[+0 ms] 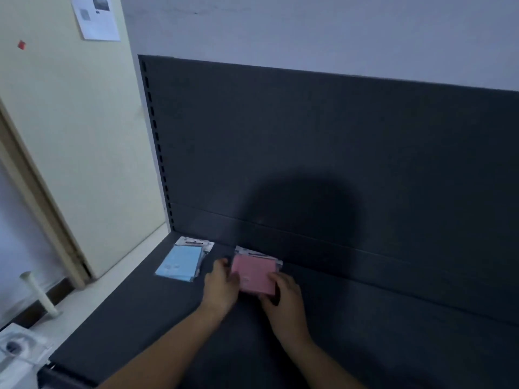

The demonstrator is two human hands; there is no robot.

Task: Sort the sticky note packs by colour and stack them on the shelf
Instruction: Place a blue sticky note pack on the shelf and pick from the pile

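Both bare forearms are stretched forward and angled toward each other. Left hand (222,287) is held palm down, fingers curled against the left edge of the pink pack (254,273). Right hand (285,300) is curled round its near right corner.

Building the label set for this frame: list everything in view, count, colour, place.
blue packs: one stack, light blue, shelf, left
pink packs: one stack, pink, shelf, right of the blue, apart
shelf: 1, dark grey, under both stacks
back panel: 1, dark grey, behind shelf
paper sheet: 1, white, wall, top left
red tag: 1, red, cream surface, far left
white tube: 1, off-white, floor, left
left hand: 1, holds pink packs' left edge
right hand: 1, holds their near right corner
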